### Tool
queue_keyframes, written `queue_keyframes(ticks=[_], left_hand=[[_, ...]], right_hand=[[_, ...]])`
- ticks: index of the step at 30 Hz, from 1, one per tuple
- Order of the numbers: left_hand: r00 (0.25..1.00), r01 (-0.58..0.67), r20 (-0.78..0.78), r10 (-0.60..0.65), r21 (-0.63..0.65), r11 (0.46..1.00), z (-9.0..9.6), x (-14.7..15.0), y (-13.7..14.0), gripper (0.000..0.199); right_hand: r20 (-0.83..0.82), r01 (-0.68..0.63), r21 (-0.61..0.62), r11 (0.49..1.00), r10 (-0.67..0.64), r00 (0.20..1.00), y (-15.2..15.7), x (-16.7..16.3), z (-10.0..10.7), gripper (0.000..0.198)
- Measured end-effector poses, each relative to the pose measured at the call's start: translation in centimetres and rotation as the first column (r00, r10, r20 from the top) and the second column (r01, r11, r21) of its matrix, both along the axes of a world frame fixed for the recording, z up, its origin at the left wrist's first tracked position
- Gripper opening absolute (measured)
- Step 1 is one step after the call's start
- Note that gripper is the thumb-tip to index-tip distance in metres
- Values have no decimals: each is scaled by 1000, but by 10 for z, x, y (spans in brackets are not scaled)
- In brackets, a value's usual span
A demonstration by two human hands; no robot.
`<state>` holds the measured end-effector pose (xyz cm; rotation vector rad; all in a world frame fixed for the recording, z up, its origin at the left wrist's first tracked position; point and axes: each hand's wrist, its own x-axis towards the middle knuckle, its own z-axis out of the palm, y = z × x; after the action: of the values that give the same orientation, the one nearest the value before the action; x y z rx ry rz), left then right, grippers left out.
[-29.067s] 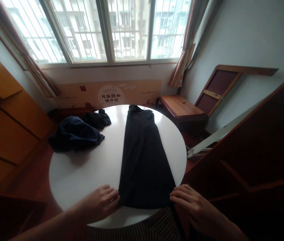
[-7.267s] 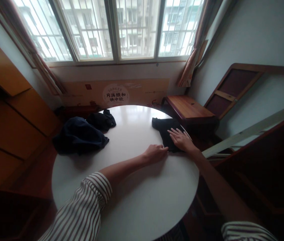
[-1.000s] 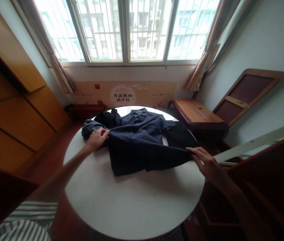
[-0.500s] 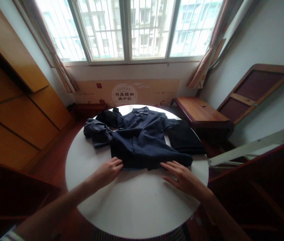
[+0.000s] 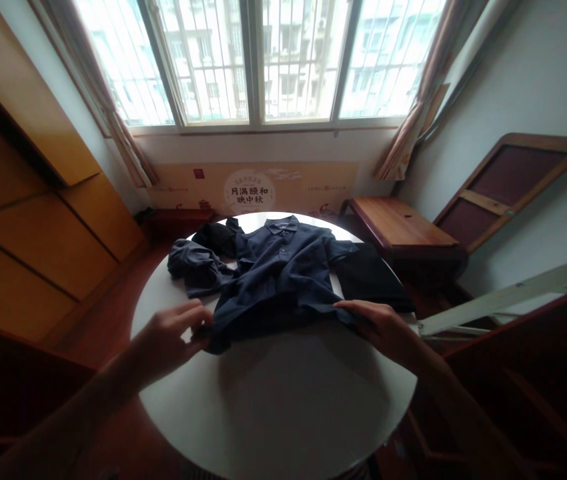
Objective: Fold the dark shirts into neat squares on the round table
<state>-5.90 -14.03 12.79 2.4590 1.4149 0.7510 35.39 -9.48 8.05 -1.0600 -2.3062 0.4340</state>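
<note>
Dark blue shirt (image 5: 288, 270) is spread, buttons up, on the white table (image 5: 283, 410).
Its bottom edge is pinched by the left hand (image 5: 176, 325) and right hand (image 5: 376, 321); both sides should be pulled evenly so wrinkles are flattened.

The polo shirt (image 5: 286, 270) is showing a plain, dark navy blue. The bundled garment (image 5: 194, 261) is having a bluish dark grey, while the folded garment (image 5: 371, 277) is appearing plain black. The round table (image 5: 308, 407) is shining white. The banner (image 5: 313, 175) is carrying black Chinese characters (image 5: 249, 195) on a pale circle (image 5: 249, 209), its ground being beige with one small red rectangle (image 5: 198, 174). The cabinet (image 5: 18, 247) is displaying a yellowish orange, and the right curtain (image 5: 397, 157) is looking pinkish beige.
</note>
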Motion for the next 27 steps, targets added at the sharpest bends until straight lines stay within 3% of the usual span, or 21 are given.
queue_keyframes(ticks=[2,4,6,8,10,12,14,16,17,19,21,23,24,27], left_hand=[[999,-33,-9,34,57,998,2,-8,-5,7],[999,32,-23,-34,-67,997,3,-13,-13,8],[983,169,-16,-182,-309,936,7,-15,-21,13],[953,268,12,-302,-496,826,11,-16,-24,17],[934,303,16,-358,-566,767,12,-15,-15,16],[935,294,3,-354,-564,772,7,-11,13,17],[961,231,-17,-275,-496,837,-3,-3,58,27],[995,43,-74,-70,-320,946,-14,8,112,33],[991,-90,-116,67,-207,974,-20,15,140,34],[918,-364,-204,341,-89,927,-29,29,190,38],[813,-565,-268,517,-148,812,-39,41,228,49],[756,-652,-301,581,-265,710,-49,49,252,58],[747,-664,-301,593,-298,685,-54,51,260,59],[745,-667,-274,608,-280,691,-63,50,278,48]], right_hand=[[-12,-14,-22,1000,13,1000,-9,11,15,31],[31,-73,-103,992,76,997,-18,17,22,29],[90,-150,-238,960,175,980,-27,18,22,30],[118,-179,-351,919,233,965,-32,16,19,26],[107,-200,-430,881,269,957,-32,9,17,38],[75,-252,-492,833,329,941,-23,-3,17,47],[58,-299,-480,825,370,927,-5,-21,16,41],[93,-282,-346,895,332,939,20,-43,11,36],[127,-251,-248,936,288,949,33,-54,5,35],[198,-164,-56,985,172,965,59,-77,-10,38],[271,-97,32,995,85,959,80,-95,-29,49],[342,-60,14,998,51,938,93,-106,-47,59],[368,-42,-12,999,44,929,97,-108,-54,62],[404,-14,-76,997,44,914,100,-109,-69,62]])
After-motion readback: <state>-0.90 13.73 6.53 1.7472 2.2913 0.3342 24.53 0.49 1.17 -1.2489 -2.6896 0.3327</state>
